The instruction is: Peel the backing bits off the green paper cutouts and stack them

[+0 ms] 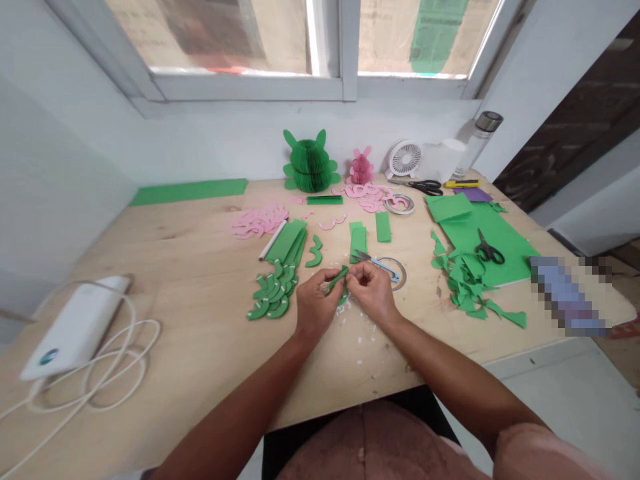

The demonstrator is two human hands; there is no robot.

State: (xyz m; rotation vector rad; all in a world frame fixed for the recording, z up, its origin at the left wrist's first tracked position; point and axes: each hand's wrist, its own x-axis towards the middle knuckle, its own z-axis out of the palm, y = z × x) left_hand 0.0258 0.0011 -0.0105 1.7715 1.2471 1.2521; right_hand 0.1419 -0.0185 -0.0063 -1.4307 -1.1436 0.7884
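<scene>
Over the middle of the table, my left hand (320, 303) is closed on a small green paper piece (338, 277), its full shape partly hidden by the fingers. My right hand (373, 291) pinches at the same piece from the other side, thumb and fingertips together. Beside my left hand lies a pile of curved green paper cutouts (274, 291) with white strips on them. Just beyond the right hand are a light-blue-handled tool with a dark tip (383, 268) and a roll of tape (400, 283). Tiny white scraps (360, 340) dot the table below the hands.
Green paper strips (286, 241) and pink cutouts (259, 221) lie left of centre. A green paper figure (309, 167) and a small pink one (361, 167) stand at the back. Black scissors (489, 250) rest on green sheets (505, 235) at right. A white box (75, 327) with a cable lies left.
</scene>
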